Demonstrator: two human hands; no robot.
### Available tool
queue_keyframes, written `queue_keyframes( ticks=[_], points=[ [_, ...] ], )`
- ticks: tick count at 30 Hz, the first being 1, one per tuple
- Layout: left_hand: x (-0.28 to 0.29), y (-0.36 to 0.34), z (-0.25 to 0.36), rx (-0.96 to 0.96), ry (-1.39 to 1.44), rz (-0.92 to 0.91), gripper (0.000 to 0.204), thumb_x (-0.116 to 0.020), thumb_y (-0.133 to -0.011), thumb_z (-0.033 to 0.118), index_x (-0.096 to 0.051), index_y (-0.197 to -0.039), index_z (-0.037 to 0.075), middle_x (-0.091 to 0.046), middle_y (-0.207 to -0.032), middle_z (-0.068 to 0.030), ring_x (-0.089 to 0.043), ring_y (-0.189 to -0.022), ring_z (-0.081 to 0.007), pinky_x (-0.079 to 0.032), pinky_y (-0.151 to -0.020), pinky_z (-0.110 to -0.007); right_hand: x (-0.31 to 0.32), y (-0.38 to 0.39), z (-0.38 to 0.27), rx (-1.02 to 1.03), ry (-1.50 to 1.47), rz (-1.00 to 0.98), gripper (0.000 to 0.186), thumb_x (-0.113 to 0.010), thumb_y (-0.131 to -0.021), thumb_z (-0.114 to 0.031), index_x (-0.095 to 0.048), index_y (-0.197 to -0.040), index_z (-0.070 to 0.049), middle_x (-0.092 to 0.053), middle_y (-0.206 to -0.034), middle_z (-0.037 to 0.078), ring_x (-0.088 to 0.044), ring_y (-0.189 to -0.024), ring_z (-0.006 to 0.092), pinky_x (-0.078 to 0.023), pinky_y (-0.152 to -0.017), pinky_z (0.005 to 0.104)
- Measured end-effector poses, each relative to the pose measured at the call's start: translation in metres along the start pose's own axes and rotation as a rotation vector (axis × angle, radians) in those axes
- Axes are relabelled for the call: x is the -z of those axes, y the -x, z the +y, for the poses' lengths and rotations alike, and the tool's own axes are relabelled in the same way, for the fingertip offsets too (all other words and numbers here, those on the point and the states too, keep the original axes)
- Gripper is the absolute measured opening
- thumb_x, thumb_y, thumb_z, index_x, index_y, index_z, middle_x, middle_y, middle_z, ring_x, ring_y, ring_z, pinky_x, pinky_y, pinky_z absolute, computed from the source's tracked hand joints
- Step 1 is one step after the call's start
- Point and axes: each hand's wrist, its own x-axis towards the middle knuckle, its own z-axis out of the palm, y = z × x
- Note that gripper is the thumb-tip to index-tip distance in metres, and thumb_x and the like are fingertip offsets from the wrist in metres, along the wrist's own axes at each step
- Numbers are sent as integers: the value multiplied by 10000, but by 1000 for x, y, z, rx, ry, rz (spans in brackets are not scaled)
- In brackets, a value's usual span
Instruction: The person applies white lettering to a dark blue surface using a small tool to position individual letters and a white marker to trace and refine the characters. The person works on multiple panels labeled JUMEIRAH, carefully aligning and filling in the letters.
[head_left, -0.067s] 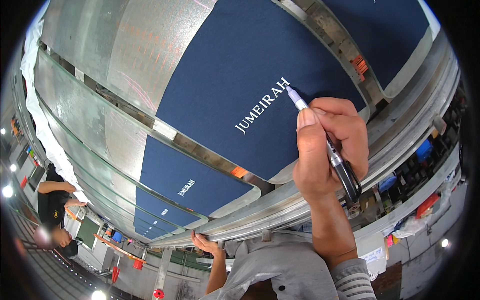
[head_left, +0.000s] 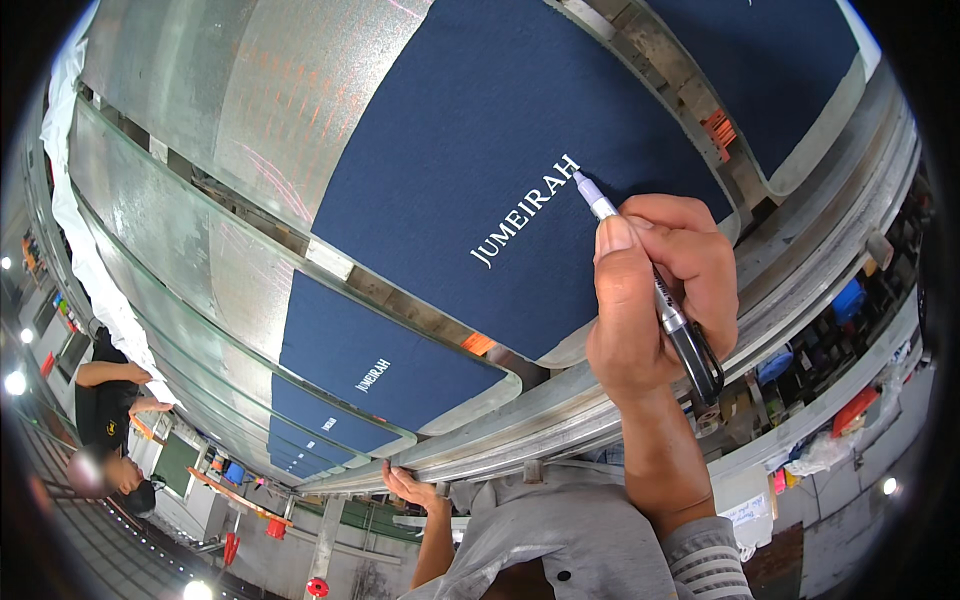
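My right hand (head_left: 665,290) grips a silver marker pen (head_left: 670,310) with a pale tip, its black cap pushed onto the back end. The tip touches, or nearly touches, the last letter of the white lettering (head_left: 525,212) on a navy fabric piece (head_left: 440,130). That piece lies flat on a glass-like printing board (head_left: 270,150). Lower and to the left, my left hand (head_left: 410,487) rests against the metal rail (head_left: 500,445) at the table edge, fingers stretched out and holding nothing visible.
More boards with navy lettered pieces (head_left: 390,355) run off to the left, with gaps between them. Another navy piece (head_left: 770,70) lies at upper right. A person in black (head_left: 105,400) works across the table near a white cloth strip (head_left: 100,270). Cluttered shelves (head_left: 800,360) stand at right.
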Motion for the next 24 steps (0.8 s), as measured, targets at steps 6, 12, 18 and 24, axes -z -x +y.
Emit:
queue_keyframes(
  ticks=[6,12,18,24],
  points=[
    [1,-1,-1,17,-5,2,433,-443,-1014,312,-536,-1285,-12,-499,-1246,-101,-452,-857,-170,-397,-783,-313,1,0,0,9,8,-11,116,-624,-783,39,-531,-839,0,-629,-820,162,-459,-542,54,-342,-468,197],
    [2,-3,-10,26,4,-5,429,-446,-1019,317,-539,-1286,-5,-497,-1276,-103,-469,-921,-178,-399,-806,-311,0,-1,2,33,-17,-11,116,-627,-778,35,-534,-839,1,-628,-811,166,-476,-558,76,-354,-479,204],
    [1,-2,-9,25,-16,6,447,-443,-1020,338,-533,-1293,-4,-495,-1280,-112,-475,-969,-193,-401,-832,-318,2,-2,2,53,3,-35,114,-633,-782,23,-539,-841,-3,-631,-808,161,-490,-566,87,-362,-482,208],
    [-1,2,12,0,-31,13,437,-431,-1022,325,-529,-1297,-1,-495,-1268,-111,-471,-939,-188,-401,-819,-314,2,-2,3,76,12,-43,114,-637,-792,8,-539,-846,-11,-633,-808,156,-495,-565,85,-359,-479,206]
  ],
)
